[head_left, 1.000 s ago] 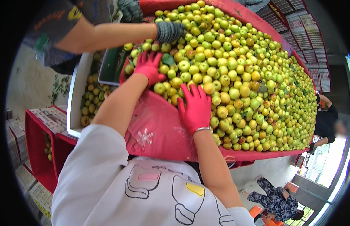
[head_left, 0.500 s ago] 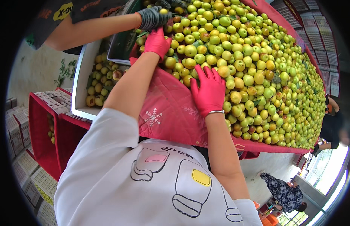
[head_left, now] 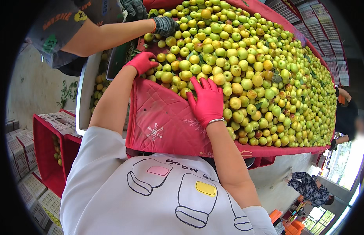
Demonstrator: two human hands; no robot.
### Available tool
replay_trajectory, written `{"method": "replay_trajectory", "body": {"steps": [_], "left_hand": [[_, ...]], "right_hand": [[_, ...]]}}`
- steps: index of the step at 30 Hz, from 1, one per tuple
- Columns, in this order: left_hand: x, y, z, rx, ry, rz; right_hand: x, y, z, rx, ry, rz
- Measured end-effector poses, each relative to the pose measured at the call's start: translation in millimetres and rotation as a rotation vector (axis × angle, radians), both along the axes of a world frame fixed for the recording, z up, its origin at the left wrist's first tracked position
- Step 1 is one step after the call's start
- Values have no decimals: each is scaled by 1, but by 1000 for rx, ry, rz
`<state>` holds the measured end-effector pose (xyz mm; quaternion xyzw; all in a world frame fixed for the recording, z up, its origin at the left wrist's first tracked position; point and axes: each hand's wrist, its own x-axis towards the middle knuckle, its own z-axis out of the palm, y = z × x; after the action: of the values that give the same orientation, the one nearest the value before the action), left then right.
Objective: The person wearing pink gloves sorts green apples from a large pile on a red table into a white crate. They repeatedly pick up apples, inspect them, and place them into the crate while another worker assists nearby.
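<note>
- Shifting left since half a second ago: left hand in a pink-red glove (head_left: 141, 63) has pulled back to the left edge of the heap of small round yellow-green fruit (head_left: 248, 80).
- Co-worker's hand in a dark grey knit glove (head_left: 166, 26) was right at those fingers; now it's apart, farther up the same edge. Red cloth and a few loose fruit show between the two.
- Right hand in a matching pink-red glove (head_left: 207, 101) basically hasn't moved, near edge of the heap.
- My read: left hand now has its own room at the thin end; handling looks ongoing, bulk of the heap still on the bench draped in red quilted cloth (head_left: 160, 117).
- Left fingers: bent, pointing right, fruit just beside the tips. Palm side hidden, can't tell if anything's gripped.
- Right fingers: slightly apart, thumb well off, laid against fruit; no grip visible. Fruit sits ahead of the tips and along the hand's right side.
- White-rimmed box (head_left: 82, 103) with more fruit is left of the left forearm.
</note>
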<state>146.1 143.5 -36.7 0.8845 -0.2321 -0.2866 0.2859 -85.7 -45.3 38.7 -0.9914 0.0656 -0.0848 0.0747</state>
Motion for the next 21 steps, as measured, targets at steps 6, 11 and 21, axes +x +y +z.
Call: {"method": "replay_trajectory", "body": {"steps": [6, 11, 21], "left_hand": [[-46, -73, 7, -475, -356, -119], [-64, -144, -14, -436, -261, 87], [-17, -97, 8, 38, -150, -74]], "right_hand": [[2, 1, 3, 4, 46, 9], [1, 5, 9, 17, 85, 29], [2, 3, 7, 72, 21, 9]]}}
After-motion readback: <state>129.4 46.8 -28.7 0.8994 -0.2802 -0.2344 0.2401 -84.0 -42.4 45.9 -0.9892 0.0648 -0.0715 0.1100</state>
